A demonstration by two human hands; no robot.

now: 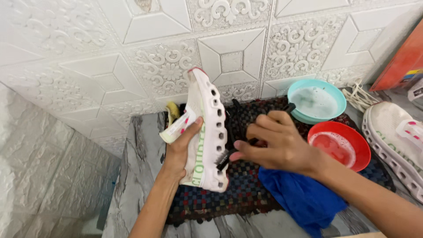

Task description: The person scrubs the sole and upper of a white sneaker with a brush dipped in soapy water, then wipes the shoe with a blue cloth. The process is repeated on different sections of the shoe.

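- Left hand (178, 147): fingers clenched around a white running shoe (205, 132), held on its side, toe up, sole turned toward the right hand, above the woven mat (246, 194) near the worktop's back edge.
- Right hand (277, 145): fingers grasping a black brush (229, 154), bristles touching the lower part of the sole.
- Worktop (132, 176): grey marbled, carrying the mat along the wall.
- Red bowl (339, 145): sudsy water, on the mat's right end.
- Teal bowl (316, 101): cloudy water, just behind the red one, by the wall.
- Blue cloth (304, 198): bunched on the mat's front edge, under the right forearm.
- Second white shoe (394, 141): lying at the worktop's right edge, laces (358, 94) loose behind it.
- Handling note: scrubbing likely goes best with short strokes into the sole's holes, with the left grip firm so the shoe cannot twist.
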